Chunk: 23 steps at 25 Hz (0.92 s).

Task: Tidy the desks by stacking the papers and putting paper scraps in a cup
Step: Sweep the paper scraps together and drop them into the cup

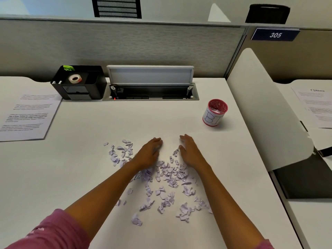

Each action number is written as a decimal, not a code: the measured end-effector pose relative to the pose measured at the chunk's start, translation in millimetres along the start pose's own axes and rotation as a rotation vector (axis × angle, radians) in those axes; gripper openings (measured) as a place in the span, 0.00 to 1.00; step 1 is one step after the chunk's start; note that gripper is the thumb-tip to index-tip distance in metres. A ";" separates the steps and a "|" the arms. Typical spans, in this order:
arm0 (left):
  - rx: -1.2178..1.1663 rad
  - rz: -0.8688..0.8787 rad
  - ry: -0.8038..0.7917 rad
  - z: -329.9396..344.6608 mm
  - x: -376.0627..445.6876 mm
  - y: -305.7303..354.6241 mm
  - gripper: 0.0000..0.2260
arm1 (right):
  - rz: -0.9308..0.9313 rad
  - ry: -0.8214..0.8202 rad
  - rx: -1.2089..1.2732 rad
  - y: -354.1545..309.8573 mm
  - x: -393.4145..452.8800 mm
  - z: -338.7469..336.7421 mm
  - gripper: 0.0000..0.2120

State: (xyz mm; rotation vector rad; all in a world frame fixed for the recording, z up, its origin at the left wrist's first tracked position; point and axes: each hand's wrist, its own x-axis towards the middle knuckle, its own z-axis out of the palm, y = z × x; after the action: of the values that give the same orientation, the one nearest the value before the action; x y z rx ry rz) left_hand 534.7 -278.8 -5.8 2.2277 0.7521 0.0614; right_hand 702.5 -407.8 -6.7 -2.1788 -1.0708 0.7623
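Both hands lie palm-down on the counter among torn scraps, left hand and right hand with fingers straight and together, gripping nothing. The cup, lettered "BI", stands right of centre, well apart, with scraps inside. A sheet lies far left; another, headed "FINANCE", on the neighbouring desk. Sign reads "305".

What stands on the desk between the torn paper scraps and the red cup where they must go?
Nothing visible. The pile of torn lilac-white paper scraps lies under both hands, and the red-rimmed cup with the white paper label stands far right of it, with only bare white desk between them.
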 end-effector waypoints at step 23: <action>0.378 0.110 0.023 51.9 -67.2 18.5 0.13 | 0.052 0.271 -0.145 -31.0 -106.7 66.1 0.13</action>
State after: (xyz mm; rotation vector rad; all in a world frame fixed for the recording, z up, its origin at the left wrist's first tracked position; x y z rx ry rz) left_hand 502.5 -358.7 -17.1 2.6310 0.6976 -0.0016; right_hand 586.1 -463.8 -3.6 -2.3588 -0.9583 0.4053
